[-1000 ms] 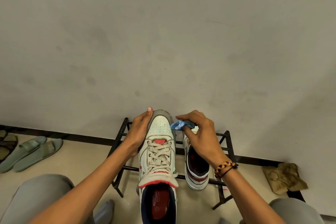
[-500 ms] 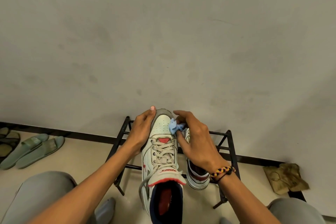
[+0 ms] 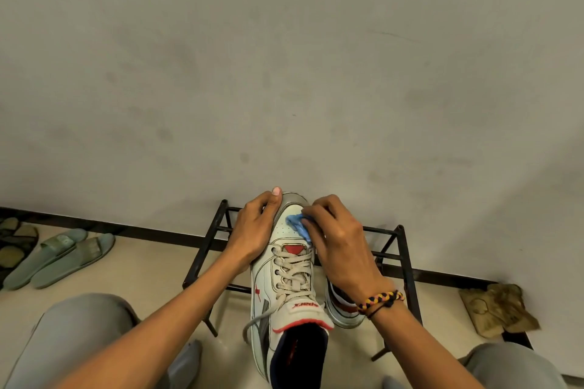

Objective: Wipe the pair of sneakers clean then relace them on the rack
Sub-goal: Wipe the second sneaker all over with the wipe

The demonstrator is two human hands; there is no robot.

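Note:
A white laced sneaker (image 3: 284, 281) with red accents is held up over a black metal rack (image 3: 407, 265), toe pointing away from me. My left hand (image 3: 252, 230) grips its toe from the left side, thumb at the tip. My right hand (image 3: 338, 240) holds a small blue cloth (image 3: 298, 226) and presses it onto the top of the toe box. The second sneaker (image 3: 341, 306) sits on the rack to the right, mostly hidden behind my right wrist.
A pair of green slides (image 3: 60, 257) lies on the floor at the left beside a patterned mat (image 3: 12, 243). A brown crumpled rag (image 3: 499, 309) lies at the right by the wall. My knees (image 3: 79, 335) frame the bottom corners.
My right hand has brought the blue cloth leftward from beside the toe onto the top of the toe box. The held sneaker has tilted slightly and come nearer to me.

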